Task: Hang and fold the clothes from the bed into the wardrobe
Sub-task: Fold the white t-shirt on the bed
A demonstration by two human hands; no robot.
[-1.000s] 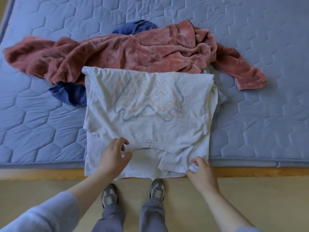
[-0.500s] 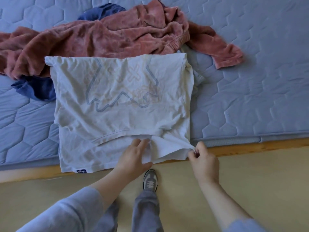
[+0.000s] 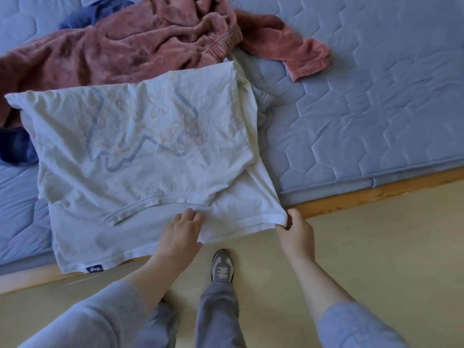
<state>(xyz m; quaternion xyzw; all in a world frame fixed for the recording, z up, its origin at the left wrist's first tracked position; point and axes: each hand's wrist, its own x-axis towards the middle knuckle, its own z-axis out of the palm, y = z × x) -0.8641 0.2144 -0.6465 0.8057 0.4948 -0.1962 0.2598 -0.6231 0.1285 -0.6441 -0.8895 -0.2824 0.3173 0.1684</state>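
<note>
The white T-shirt (image 3: 140, 136) lies flat on the quilted blue mattress (image 3: 364, 96), with its hem overhanging the bed edge toward the hands. The cloth is thin and creased and bears a faded outline graphic. The right hand (image 3: 296, 234) pinches the shirt's near corner. The left hand (image 3: 180, 229), just beside it, rests bent fingers on the cloth; whether it grips cannot be told. Beyond both hands lies a plush pink garment (image 3: 125, 51).

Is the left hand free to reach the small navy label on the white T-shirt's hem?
Probably yes: the left hand only rests on the white T-shirt, and the navy label lies uncovered nearby.
</note>
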